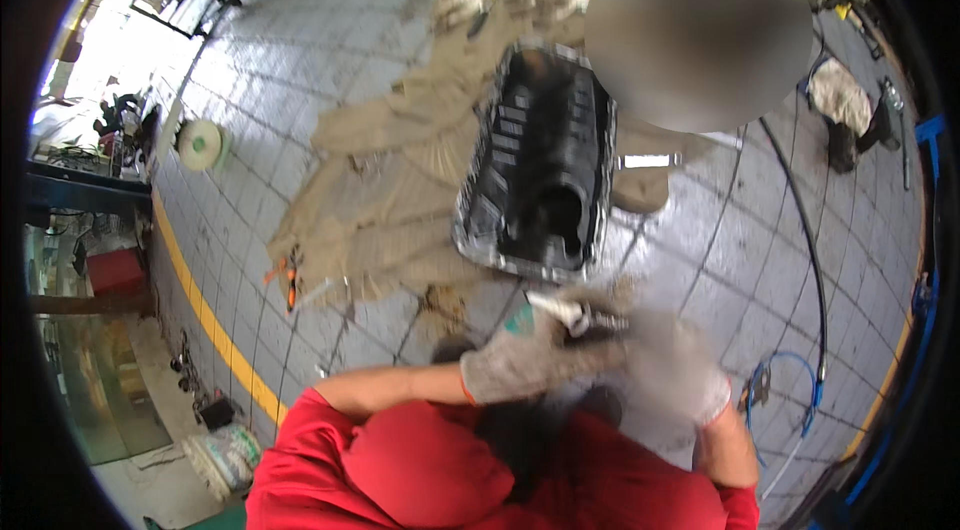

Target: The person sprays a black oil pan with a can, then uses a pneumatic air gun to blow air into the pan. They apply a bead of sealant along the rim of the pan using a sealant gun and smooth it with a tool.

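Observation:
My left hand (520, 362), in a grey knit glove, is closed around a small white-and-silver tube (565, 312) in front of my body. A teal patch shows beside its fingers. My right hand (675, 368), also gloved, is at the silver end of the tube; motion smears its fingers, so its grip is unclear. Just beyond both hands lies a large black oil pan (545, 160), open side up, with a pale flange round its edge and a deeper well at the near end. Neither hand touches the pan.
Under the pan spreads a brown sheet (400, 165) on grey floor tiles. Orange-handled pliers (291, 285) lie at left. A black hose (800, 210) and blue air line (810, 400) run along the right. A large blurred oval hides the upper right. A white bucket (225, 460) stands lower left.

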A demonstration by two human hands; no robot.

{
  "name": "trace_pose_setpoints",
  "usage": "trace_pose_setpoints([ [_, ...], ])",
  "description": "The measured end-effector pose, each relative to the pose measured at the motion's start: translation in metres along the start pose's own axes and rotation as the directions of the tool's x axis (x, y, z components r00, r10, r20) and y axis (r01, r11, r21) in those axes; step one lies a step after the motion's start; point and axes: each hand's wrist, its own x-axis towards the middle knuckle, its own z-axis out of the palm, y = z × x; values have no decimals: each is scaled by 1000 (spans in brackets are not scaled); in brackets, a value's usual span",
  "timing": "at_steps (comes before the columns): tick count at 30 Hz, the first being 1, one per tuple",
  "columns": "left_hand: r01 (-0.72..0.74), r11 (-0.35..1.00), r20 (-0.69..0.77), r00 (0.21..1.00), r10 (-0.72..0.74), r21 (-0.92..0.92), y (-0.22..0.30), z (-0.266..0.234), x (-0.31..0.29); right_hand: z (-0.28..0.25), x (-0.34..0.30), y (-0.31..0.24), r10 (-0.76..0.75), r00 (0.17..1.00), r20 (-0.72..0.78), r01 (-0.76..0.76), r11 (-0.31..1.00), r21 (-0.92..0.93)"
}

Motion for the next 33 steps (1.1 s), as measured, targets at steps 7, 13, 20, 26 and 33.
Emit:
trace_pose_setpoints([
  [7, -215, 976, 212, 956, 204, 25, -10, -30, 8, 7, 23, -32, 368, 928, 54, -365, 872, 328],
  [13, -467, 859, 25, 881, 473, 212, -24, -35, 6, 23, 37, -48, 459, 888, 31, -447, 845, 293],
  [20, -355, 918, -47, 929, 368, 178, -35, -50, -9, 8, 65, -49, 303, 942, 145, -311, 950, 39],
  [26, -235, 960, -110, 969, 220, -152, -28, -42, -7, -32, 98, -70, 502, 688, 525, -640, 760, 111],
  [33, -328, 945, -138, 935, 325, 7, -37, -37, 6, -21, 102, -75, 598, 724, 345, -613, 787, -78],
])
